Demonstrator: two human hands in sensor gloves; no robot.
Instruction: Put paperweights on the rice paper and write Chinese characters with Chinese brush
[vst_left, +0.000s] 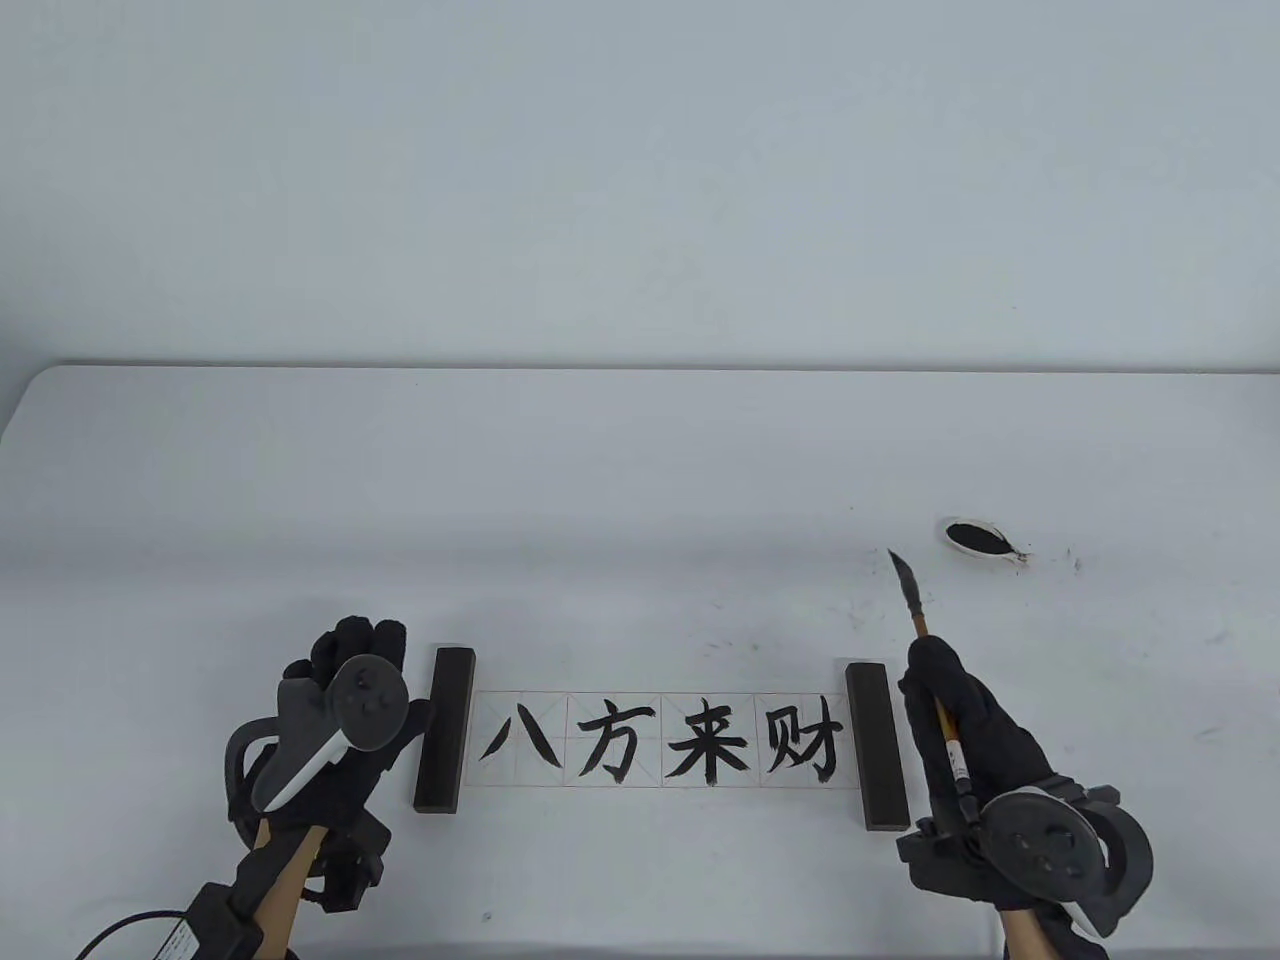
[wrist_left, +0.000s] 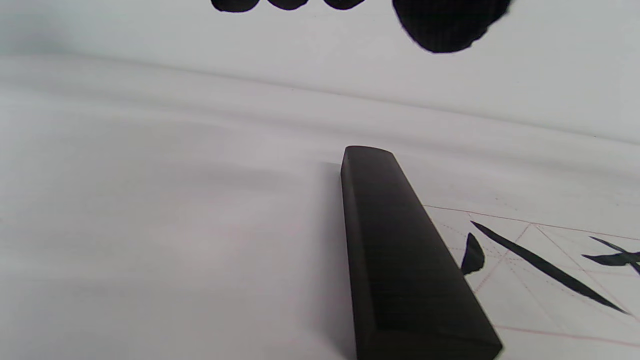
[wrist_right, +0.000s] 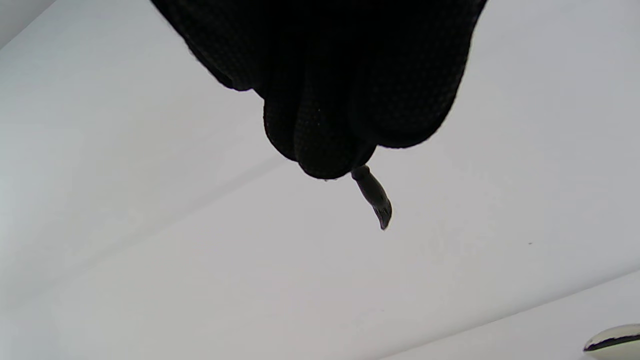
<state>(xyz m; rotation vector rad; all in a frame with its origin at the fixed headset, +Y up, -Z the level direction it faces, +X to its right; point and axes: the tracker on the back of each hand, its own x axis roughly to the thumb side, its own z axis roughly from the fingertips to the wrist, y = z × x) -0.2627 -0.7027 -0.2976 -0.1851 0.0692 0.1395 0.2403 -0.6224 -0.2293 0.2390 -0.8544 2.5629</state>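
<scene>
Right hand (vst_left: 965, 720) has its black gloved fingers curled round a brush (vst_left: 925, 655) and holds it tight. It sits at the right end of the rice paper (vst_left: 660, 738), near the bottom of the table view. The brush has a tan stick and a black, wet tip. The tip points up and away, toward the far side of the tabletop (vst_left: 640, 470), and it is off the paper. In the right wrist view, the dark tip (wrist_right: 375, 197) pokes out under the closed fingers (wrist_right: 325, 145).

Left hand (vst_left: 335, 715) lies flat on the tabletop, just left of the left paperweight (vst_left: 445, 728). Its fingers are straight and hold nothing. In the left wrist view, the fingertips (wrist_left: 445, 25) hang in at the top and this dark block (wrist_left: 400, 260) lies on the left edge of the paper.

The paper is a long strip with red grid lines. Four black characters (vst_left: 660, 742) are written on it in a row. The right paperweight (vst_left: 878, 745) lies across its right end, so one dark block holds down each end.

A small ink dish (vst_left: 978, 540) with black ink sits on the far right, well apart from the paper. Little ink spots mark the tabletop beside it.
</scene>
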